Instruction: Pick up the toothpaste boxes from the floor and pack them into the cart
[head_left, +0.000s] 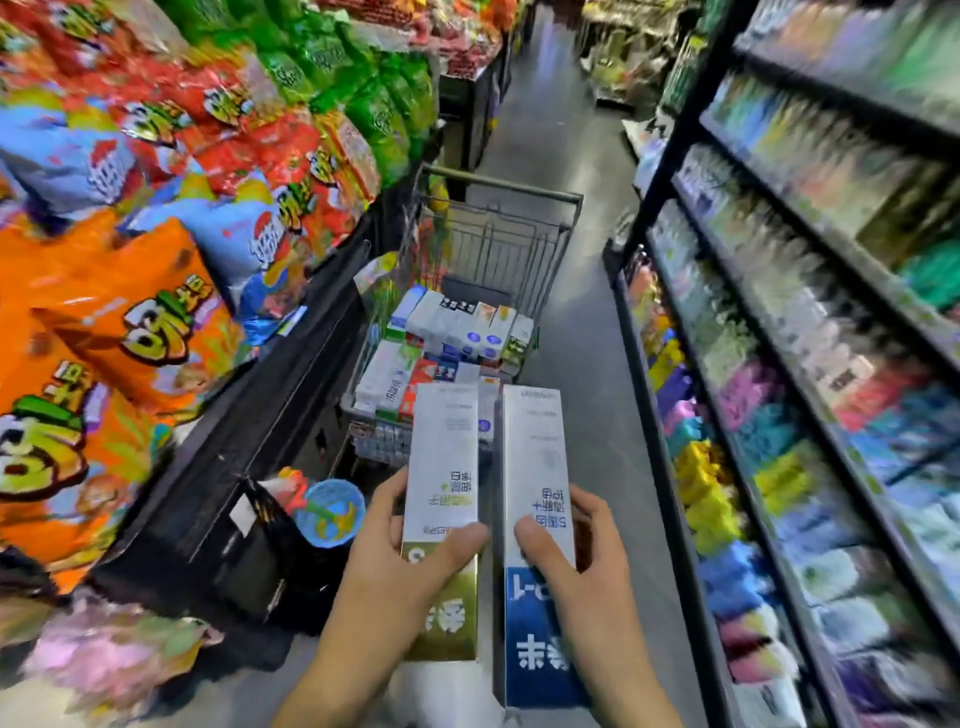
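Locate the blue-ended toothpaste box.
In the head view, lower centre, the blue-ended toothpaste box is held in the right hand, beside the gold-ended box, before the cart.

Photographed inside a supermarket aisle; flanked on one side by a display piled with snack bags (171, 171) in orange, red and green, on the other by dark metal shelving (810, 332) crammed with small boxed goods; centred on a wire shopping cart (498, 228) loaded with toothpaste boxes (457, 327); floored in grey (550, 114), running on between further stocked displays.
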